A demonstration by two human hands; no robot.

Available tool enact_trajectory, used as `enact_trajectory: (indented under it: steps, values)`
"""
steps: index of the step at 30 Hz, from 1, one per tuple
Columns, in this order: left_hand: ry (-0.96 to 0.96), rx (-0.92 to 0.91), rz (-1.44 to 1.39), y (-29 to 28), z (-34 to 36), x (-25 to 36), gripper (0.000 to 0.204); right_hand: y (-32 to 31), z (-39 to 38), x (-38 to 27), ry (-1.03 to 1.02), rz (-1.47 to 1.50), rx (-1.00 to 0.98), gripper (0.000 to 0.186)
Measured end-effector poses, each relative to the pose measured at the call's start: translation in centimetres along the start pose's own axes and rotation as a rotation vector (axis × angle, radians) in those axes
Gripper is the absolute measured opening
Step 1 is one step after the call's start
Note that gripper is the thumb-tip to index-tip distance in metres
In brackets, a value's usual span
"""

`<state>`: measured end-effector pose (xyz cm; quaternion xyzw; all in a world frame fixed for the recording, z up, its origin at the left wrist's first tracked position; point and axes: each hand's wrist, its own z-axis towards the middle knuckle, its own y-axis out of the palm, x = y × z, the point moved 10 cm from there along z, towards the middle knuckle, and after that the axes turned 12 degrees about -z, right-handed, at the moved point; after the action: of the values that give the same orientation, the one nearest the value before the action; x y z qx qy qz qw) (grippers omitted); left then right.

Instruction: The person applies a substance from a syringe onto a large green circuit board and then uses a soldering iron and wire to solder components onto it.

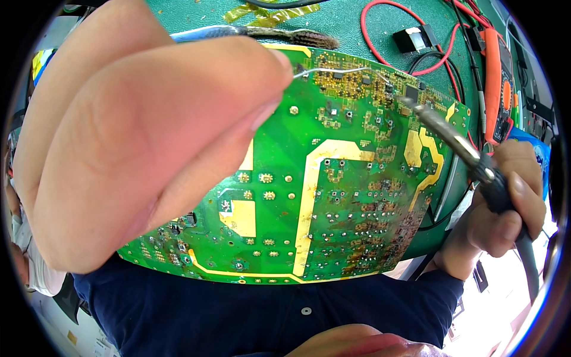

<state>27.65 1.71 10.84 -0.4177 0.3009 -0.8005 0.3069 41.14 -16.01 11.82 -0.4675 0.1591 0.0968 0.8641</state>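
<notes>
A large green circuit board (279, 137) with gold-coloured traces, small parts and brownish stained areas lies in front of me. My left hand (137, 125), very close to the camera, pinches a thin strand of solder wire (342, 70) between thumb and forefinger. The wire stretches right over the board's far edge, across densely packed chips. In my right hand (526, 199) is a soldering iron (449, 134), gripped by its dark handle. Its tip points up and left, close to the wire's free end near a square black chip (411, 92); contact cannot be made out. My left hand hides the board's left part.
Beyond the board, a brush (315, 39) and yellow tape strips (285, 15) lie on a green mat (345, 27). At the right are a black clip-like part (414, 39), red leads (364, 27), an orange meter (493, 83) and a slim metal rod (446, 190).
</notes>
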Motion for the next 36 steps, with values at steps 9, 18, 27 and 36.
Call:
enact_trajectory:
  steps: [9,18,27,36]
  values:
    - [0.029,0.025,-0.008,0.1,-0.1,0.1,0.028,0.0,-0.3,0.3,0.001,0.021,0.004,0.037]
    - [0.007,0.028,0.017,-0.1,-0.1,0.2,0.029,-1.3,-1.6,2.5,0.185,0.145,0.167,0.042]
    - [-0.054,0.035,-0.02,-0.1,-0.5,-0.4,0.03,-1.2,-3.0,6.4,0.5,0.488,0.233,0.049]
    - [-0.015,0.05,0.005,-0.1,-0.4,-0.1,0.029,-1.3,-2.6,5.7,0.373,0.397,0.181,0.05]
